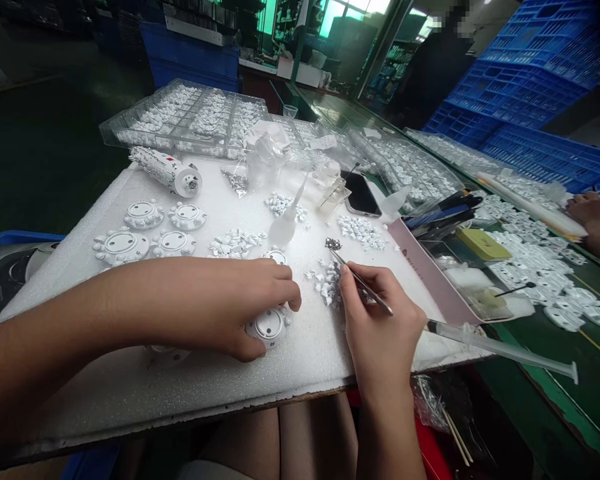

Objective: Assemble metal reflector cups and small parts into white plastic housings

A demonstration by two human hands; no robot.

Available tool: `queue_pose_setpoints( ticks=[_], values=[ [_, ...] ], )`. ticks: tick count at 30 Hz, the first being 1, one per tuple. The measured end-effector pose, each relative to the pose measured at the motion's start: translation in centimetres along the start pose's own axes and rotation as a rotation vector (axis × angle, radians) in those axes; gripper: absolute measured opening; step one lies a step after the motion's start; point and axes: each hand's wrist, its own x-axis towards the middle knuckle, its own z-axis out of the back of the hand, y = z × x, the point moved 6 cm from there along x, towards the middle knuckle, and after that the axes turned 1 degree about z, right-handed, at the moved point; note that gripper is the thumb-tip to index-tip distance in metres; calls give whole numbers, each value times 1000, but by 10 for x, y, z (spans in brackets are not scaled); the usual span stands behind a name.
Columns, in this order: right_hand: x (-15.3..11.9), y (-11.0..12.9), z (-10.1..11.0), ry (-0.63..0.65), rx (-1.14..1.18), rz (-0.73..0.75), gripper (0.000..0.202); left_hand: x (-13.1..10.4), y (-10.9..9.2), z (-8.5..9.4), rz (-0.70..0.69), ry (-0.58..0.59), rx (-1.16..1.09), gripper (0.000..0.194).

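Note:
My left hand [245, 293] reaches in from the left, its thumb and fingers curled around a round white plastic part [269, 325] with dark dots and small knobs on its rim. The part lies flat on the white foam sheet [300, 363]. In my right hand [383, 327] is a pair of metal tweezers [364, 288], pinched like a pen. Their tips point at a small pile of tiny dark metal pieces [333, 244]. Close to that hand lies a heap of small white plastic pieces [329, 283]. Another round white part [275, 256] shows partly behind my left hand.
Several round white parts [121, 245] sit at the left. A dropper bottle [283, 227], a phone [362, 195] and a compartment tray [190, 120] stand farther back. At the right are a pink-walled box [430, 280], a syringe [505, 350] and another person's hand [593, 212].

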Motion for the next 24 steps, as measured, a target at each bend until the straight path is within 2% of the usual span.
queue_pose_setpoints(
  ticks=[24],
  values=[
    [1,2,0,4,-24,34,10,0,-4,3,16,13,1,37]
  ],
)
